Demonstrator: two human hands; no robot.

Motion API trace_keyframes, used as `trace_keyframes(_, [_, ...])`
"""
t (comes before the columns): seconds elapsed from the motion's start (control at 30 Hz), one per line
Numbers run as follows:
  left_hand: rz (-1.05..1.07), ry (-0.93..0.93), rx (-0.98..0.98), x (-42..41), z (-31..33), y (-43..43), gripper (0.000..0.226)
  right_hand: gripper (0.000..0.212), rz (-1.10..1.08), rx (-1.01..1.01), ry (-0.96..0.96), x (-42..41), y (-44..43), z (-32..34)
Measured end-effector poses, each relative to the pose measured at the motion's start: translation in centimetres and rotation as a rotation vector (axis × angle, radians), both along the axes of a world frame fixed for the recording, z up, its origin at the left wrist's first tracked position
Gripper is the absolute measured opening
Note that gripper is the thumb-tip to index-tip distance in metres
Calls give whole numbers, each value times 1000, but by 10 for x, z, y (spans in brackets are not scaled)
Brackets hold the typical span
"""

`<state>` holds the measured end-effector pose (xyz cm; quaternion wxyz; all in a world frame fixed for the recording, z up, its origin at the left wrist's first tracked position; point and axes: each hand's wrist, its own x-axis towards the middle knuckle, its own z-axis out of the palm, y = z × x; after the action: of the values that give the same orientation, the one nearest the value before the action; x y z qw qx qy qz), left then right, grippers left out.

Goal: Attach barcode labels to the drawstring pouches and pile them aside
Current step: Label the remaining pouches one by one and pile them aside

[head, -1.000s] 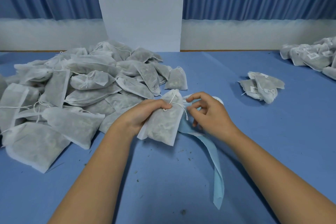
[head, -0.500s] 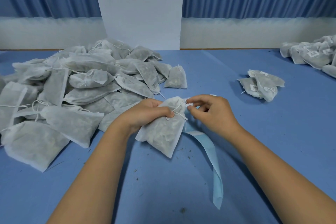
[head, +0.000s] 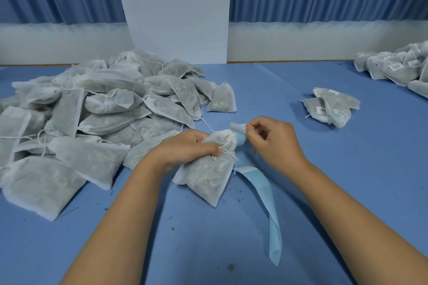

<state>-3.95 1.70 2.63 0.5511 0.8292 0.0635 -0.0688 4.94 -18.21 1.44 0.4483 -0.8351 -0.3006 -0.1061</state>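
Pouch in hand, mid-table

I see the blue table (head: 335, 192), a big heap of pouches (head: 92, 122) along its left edge and a small labelled pile (head: 331, 106) toward the right. Mid-table, my left hand (head: 185, 148) grips one pouch (head: 208, 178) at its neck; my right hand (head: 275, 143) pinches the label strip (head: 266, 203) beside its mouth

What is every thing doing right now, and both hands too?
Left hand: grips the filled white mesh drawstring pouch at its neck.
Pouch: cinched shut, resting on the blue table.
Right hand: pinches the top end of the light blue backing strip.
Strip: trails loose across the table.
Big heap of pouches, left: no labels visible.
Small pile of pouches, right: labelled.
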Motion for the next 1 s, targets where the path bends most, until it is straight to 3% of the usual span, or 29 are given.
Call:
trace_keyframes(0.3, [31, 23, -21, 3, -3, 4, 19, 16, -68, 221, 224, 6, 0, 2])
trace_keyframes(0.37, [62, 22, -40, 3, -3, 5, 30, 19, -73, 293, 265, 6, 0, 5])
trace_keyframes(0.5, [145, -48, -118, 4, -1, 5, 36, 22, -50, 398, 236, 1, 0, 9])
trace_keyframes(0.67, [195, -174, -171, 3, 2, 6, 4, 16, 60, 515, 202, -15, 5, 12])
trace_keyframes(0.7, [190, -184, -152, 2, 2, 4, 7, 15, 113, 560, 245, -17, 7, 15])
trace_keyframes(0.83, [120, -157, -103, 1, 4, -8, 50, 10, 297, 647, 427, -25, 14, 19])
trace_keyframes(1.0, [45, -119, -92, 3, 1, -14, 35, 9, 275, 626, 476, -25, 17, 14])
